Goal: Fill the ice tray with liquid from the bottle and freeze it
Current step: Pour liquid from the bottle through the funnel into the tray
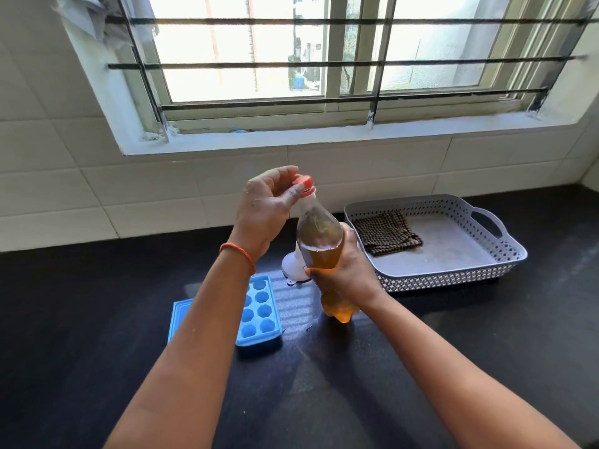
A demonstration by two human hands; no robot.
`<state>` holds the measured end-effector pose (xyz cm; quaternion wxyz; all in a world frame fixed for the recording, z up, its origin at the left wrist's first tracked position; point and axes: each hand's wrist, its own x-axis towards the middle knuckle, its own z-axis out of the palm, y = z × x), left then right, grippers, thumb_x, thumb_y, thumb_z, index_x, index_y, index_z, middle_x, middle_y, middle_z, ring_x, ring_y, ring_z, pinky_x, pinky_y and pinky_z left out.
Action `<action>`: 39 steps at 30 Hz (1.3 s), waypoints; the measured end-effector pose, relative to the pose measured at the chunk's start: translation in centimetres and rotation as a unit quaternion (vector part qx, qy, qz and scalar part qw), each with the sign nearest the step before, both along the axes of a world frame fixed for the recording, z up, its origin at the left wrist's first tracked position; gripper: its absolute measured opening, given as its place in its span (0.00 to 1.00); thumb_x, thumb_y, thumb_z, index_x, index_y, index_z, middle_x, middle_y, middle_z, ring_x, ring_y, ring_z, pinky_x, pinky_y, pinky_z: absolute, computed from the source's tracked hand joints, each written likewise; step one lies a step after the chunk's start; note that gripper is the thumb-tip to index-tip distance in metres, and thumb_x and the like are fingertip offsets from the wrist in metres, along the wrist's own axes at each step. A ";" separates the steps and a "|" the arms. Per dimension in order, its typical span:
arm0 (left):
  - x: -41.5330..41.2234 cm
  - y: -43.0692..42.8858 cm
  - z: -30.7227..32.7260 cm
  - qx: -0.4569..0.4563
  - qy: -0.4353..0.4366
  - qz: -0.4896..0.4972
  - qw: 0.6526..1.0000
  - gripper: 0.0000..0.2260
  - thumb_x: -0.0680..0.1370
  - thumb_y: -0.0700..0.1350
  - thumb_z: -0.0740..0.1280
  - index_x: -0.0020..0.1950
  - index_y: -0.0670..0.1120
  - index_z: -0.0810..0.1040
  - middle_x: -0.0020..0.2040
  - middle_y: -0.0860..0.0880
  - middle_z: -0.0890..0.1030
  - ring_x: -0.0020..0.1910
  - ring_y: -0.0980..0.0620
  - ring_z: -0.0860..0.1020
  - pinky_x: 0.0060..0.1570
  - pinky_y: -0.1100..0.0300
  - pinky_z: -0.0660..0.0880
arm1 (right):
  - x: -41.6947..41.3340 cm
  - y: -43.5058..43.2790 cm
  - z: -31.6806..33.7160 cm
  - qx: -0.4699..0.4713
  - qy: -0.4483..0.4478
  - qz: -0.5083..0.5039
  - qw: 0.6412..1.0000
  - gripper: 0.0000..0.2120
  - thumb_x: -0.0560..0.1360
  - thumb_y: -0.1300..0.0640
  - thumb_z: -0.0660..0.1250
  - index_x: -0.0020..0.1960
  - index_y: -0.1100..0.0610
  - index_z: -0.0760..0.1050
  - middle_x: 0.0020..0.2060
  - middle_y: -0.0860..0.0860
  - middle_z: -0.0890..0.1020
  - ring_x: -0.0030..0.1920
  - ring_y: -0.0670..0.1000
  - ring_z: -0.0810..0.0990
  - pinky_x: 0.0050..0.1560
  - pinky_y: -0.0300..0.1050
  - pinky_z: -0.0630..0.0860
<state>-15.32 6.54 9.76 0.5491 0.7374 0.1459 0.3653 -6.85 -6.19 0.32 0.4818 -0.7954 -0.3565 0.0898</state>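
Note:
A clear plastic bottle (319, 234) of amber liquid is held above the black counter, tilted slightly left at the top. My right hand (346, 270) grips its lower body. My left hand (267, 205) pinches the red cap (304, 183) on the bottle's mouth with thumb and fingers. A blue ice tray (261, 309) with hexagonal cells lies on the counter below my left forearm, its cells looking dry. Its flat blue lid (180, 315) lies beside it on the left, partly hidden by my arm.
A white funnel-like object (293, 267) sits behind the bottle. A grey perforated basket (453, 270) with a checked cloth (387, 233) stands at the right. Tiled wall and a barred window rise behind the black counter (97, 303).

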 end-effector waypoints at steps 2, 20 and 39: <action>0.1 0.2 0.1 0.032 0.029 0.028 0.999 0.19 0.72 0.44 0.73 0.60 0.40 0.77 0.49 0.47 0.81 0.46 0.57 0.80 0.48 0.70 0.76 | 0.1 -0.1 -0.1 -0.006 -0.011 0.003 1.000 0.48 0.61 0.53 0.79 0.72 0.51 0.53 0.64 0.52 0.69 0.63 0.51 0.71 0.59 0.43 0.70; 1.2 -4.5 -14.9 0.132 0.373 -0.027 0.918 0.12 0.67 0.42 0.76 0.46 0.48 0.77 0.48 0.48 0.80 0.50 0.48 0.77 0.49 0.62 0.72 | 3.6 -4.0 3.3 0.041 -0.017 -0.096 0.994 0.44 0.62 0.50 0.79 0.69 0.52 0.57 0.61 0.54 0.71 0.54 0.49 0.72 0.51 0.39 0.67; 5.7 4.8 -12.6 0.185 0.390 0.028 0.902 0.16 0.72 0.39 0.70 0.59 0.45 0.79 0.54 0.42 0.81 0.55 0.44 0.79 0.54 0.57 0.75 | 3.6 -2.8 0.9 0.013 0.003 -0.025 1.000 0.39 0.60 0.45 0.79 0.60 0.47 0.57 0.48 0.39 0.74 0.48 0.38 0.75 0.41 0.23 0.70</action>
